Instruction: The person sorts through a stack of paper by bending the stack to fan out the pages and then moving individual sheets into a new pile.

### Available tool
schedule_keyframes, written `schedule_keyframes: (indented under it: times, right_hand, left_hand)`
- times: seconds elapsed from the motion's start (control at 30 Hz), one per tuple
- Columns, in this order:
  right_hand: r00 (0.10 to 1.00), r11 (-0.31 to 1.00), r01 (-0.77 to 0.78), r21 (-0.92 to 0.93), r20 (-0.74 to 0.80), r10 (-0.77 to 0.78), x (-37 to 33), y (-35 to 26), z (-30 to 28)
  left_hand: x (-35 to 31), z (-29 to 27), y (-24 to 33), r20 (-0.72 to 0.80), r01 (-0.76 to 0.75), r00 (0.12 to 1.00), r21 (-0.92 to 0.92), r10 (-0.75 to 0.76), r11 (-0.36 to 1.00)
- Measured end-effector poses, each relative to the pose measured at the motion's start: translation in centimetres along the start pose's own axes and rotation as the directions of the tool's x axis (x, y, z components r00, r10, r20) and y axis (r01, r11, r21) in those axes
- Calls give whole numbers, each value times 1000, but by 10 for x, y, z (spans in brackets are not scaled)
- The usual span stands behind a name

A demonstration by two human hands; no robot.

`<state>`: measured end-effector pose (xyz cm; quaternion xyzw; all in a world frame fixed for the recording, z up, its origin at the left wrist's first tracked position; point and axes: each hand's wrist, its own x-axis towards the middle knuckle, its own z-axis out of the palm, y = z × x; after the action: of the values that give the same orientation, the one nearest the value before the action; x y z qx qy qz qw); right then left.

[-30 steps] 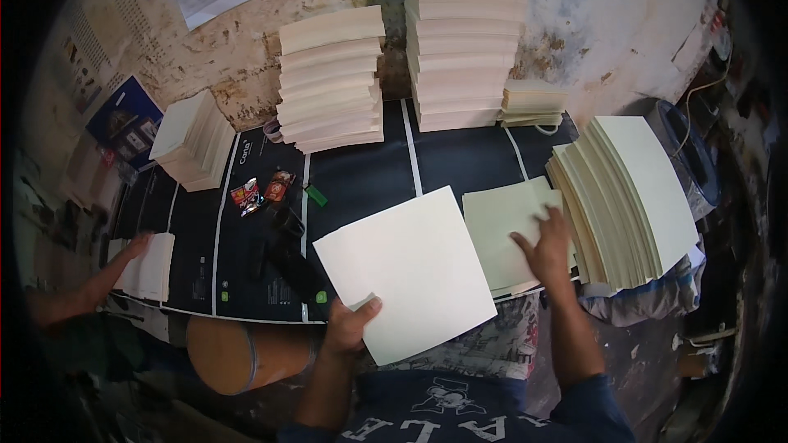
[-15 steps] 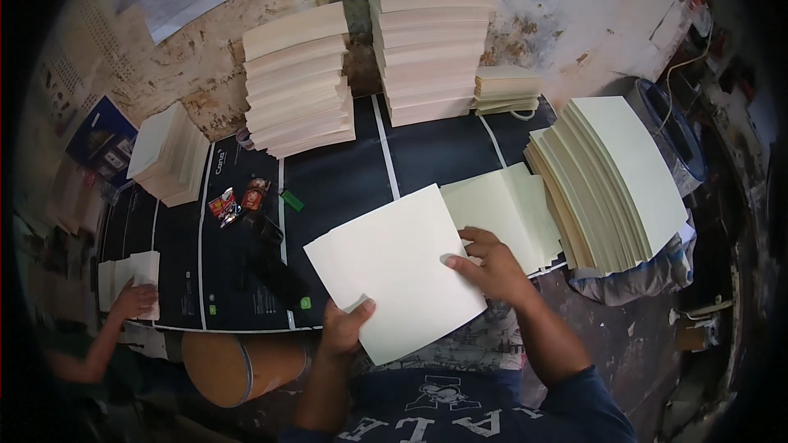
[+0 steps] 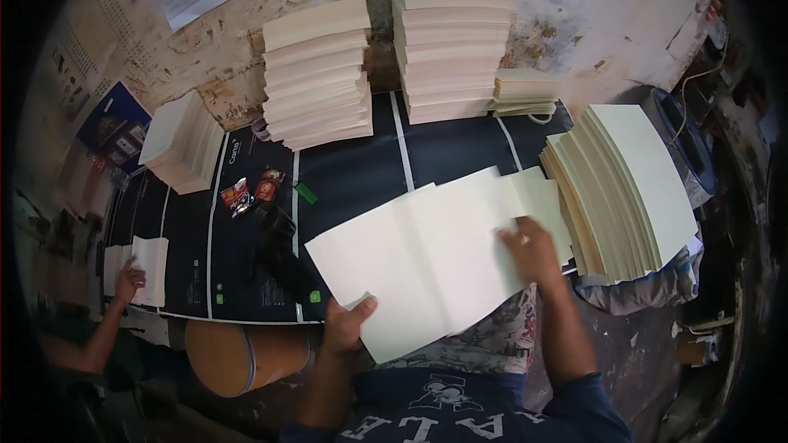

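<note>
A large cream paper sheet [image 3: 390, 258] lies opened out before me, with a crease down its middle. My left hand [image 3: 349, 324] grips its lower left edge, thumb on top and fingers beneath. At the sheet's right edge is my right hand [image 3: 532, 253], slightly blurred, thumb over the paper and fingers bent round the edge. Partly behind that hand, more cream sheets [image 3: 542, 197] lie on the table. A tall leaning stack of folded cream sheets [image 3: 632, 197] stands just to their right.
Tall paper stacks [image 3: 320, 82] [image 3: 451, 41] rise along the back wall, with a shorter stack [image 3: 185, 143] at left. Snack packets [image 3: 238, 197] and a small green object [image 3: 306, 193] lie on the dark table cover [image 3: 345, 172]. Another person's hand [image 3: 130, 280] touches papers at far left. A brown drum [image 3: 217, 357] stands below the table edge.
The sheet has spread from one square panel to two, its right panel drawn rightward with my right hand. My left hand keeps its grip. The other person's hand has lifted slightly.
</note>
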<state>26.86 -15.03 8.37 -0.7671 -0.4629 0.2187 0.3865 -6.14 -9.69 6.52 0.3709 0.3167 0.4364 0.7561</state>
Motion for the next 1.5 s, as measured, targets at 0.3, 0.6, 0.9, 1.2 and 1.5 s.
schedule_keyframes:
  times: [0.3,0.6,0.9,1.2,1.5]
  right_hand:
    - [954,996,11,-89,-296,-37,10,9,-34]
    - [856,993,-119,-20,-509,93,-8,13,-63]
    - [972,920,-60,-387,-232,-34,-4,-16,7]
    - [937,703,280,-653,26,-349,19,91,40]
    - [973,975,175,138,128,-193,-18,-53,22]
  left_hand:
    - [-6,-2,11,22,-74,997,55,73,996]
    - [-1,-18,11,-4,-114,993,35,114,993]
    - [-8,-21,13,-34,-107,994,28,108,994]
    - [-8,-25,3,-35,-78,996,13,79,997]
    - [-3,2,15,42,-71,997,39,70,997]
